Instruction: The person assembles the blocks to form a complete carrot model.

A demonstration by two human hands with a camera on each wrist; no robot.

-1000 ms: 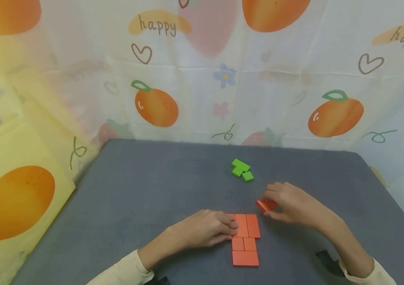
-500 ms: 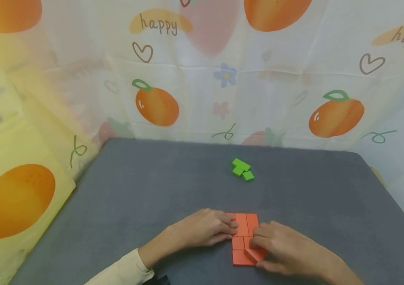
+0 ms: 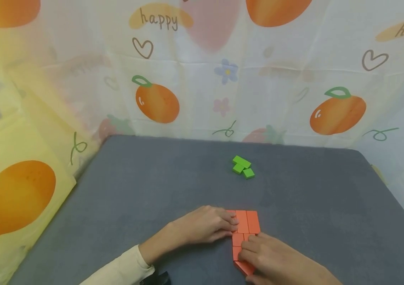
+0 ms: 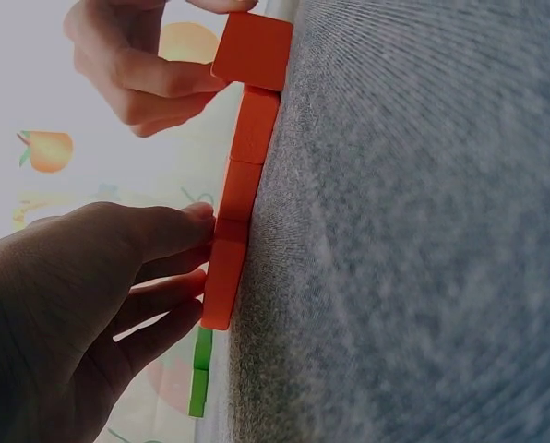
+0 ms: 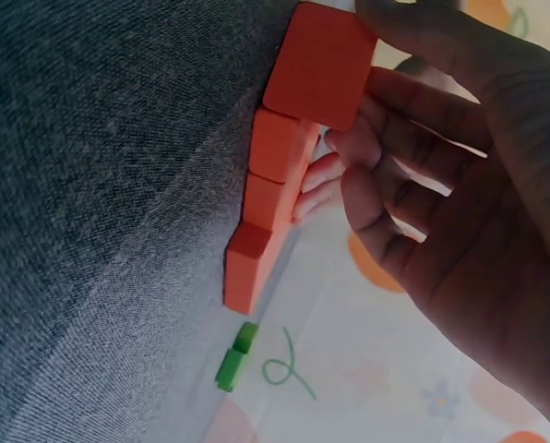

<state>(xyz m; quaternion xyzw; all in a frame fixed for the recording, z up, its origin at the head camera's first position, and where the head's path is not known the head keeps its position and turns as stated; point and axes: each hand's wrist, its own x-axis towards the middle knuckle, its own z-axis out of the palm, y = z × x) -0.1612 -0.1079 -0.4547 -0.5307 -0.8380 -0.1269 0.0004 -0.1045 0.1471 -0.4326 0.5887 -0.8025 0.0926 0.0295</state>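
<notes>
Orange-red wooden blocks [image 3: 253, 222] lie flat on the grey cloth, set edge to edge in a T-like shape. My left hand [image 3: 205, 224] rests its fingertips on the left of the wider far part; its fingers are loosely straight in the left wrist view. At the near end, my right hand [image 3: 276, 257] pinches another orange-red block [image 3: 245, 268] between thumb and fingers. This held block [image 5: 321, 65] is tilted, right against the near end of the row in the right wrist view. The right hand hides part of the narrow stem.
Three green blocks [image 3: 241, 162] lie in a loose cluster farther back on the grey-covered table [image 3: 159, 170]. Fruit-printed cloth [image 3: 194, 99] hangs behind the table and on its left. A black strap [image 3: 157, 278] shows below the left cuff.
From the right of the layout, my right hand has carried its block toward me, over the stem, and down to the near end. The left hand stays on the far part.
</notes>
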